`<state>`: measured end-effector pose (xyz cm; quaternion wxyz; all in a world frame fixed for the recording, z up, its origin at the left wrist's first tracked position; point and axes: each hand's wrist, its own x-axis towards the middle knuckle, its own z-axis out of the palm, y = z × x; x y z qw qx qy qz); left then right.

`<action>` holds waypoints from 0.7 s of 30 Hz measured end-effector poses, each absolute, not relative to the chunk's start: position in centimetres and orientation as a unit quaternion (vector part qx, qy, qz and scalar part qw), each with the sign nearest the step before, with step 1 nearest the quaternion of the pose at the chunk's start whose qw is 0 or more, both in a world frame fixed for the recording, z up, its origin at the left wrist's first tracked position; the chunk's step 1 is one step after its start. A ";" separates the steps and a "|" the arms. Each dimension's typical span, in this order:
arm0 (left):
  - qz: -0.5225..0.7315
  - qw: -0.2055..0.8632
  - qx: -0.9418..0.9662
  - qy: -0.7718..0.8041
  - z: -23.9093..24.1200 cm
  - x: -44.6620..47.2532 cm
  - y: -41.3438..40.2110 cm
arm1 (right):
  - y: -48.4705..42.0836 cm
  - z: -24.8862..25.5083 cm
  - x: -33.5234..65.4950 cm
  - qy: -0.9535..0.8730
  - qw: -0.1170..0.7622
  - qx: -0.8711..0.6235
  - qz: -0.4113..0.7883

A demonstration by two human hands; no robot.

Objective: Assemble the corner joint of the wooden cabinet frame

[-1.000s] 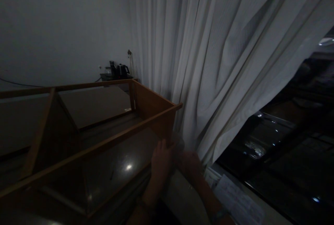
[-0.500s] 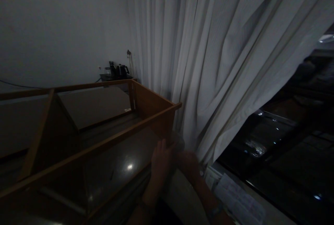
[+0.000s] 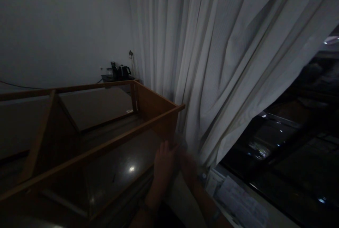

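The room is very dark. My left hand (image 3: 163, 164) rests flat against the lower corner of a wooden shelf frame (image 3: 148, 117) that lies on a dark glossy desk (image 3: 124, 169). My right hand (image 3: 188, 166) sits just to its right, at the same corner, beside the foot of a white curtain (image 3: 217, 65). Both hands seem to touch a small rounded thing (image 3: 181, 143) at the corner; I cannot tell what it is or whether either hand grips it.
A kettle and cups (image 3: 119, 71) stand on a small table at the back wall. White papers (image 3: 238, 203) lie on the sill at the lower right. A dark window (image 3: 291, 143) shows past the curtain's edge.
My right hand has shifted slightly left and back toward the shelf corner. The left hand stays in place.
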<state>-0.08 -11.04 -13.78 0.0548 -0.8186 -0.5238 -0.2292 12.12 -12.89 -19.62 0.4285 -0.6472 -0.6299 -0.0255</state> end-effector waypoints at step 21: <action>-0.233 0.063 -0.814 -0.528 -14.1 0.0 -11.0 | -13.1 -18.2 15.6 -0.770 0.228 -0.563 -0.195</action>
